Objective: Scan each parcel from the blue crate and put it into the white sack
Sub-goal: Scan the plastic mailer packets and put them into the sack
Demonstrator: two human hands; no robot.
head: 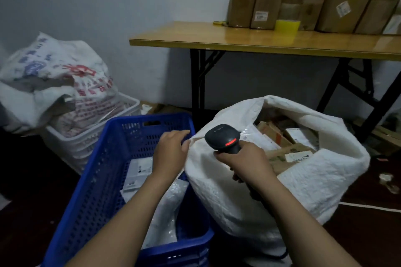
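A blue crate (102, 182) stands on the floor at lower left, with white plastic-wrapped parcels (138, 170) lying in it. To its right sits the open white sack (303, 182), holding cardboard boxes and a white parcel (258, 136). My left hand (171, 154) grips the sack's near-left rim where it meets the crate's edge. My right hand (243, 161) holds a black barcode scanner (223, 137) by its handle above the sack's rim; a red light glows on the scanner's head.
A white basket (91, 134) piled with printed sacks stands behind the crate on the left. A folding wooden table (260, 39) along the wall carries several cardboard boxes and yellow tape (287, 26). Dark floor surrounds everything.
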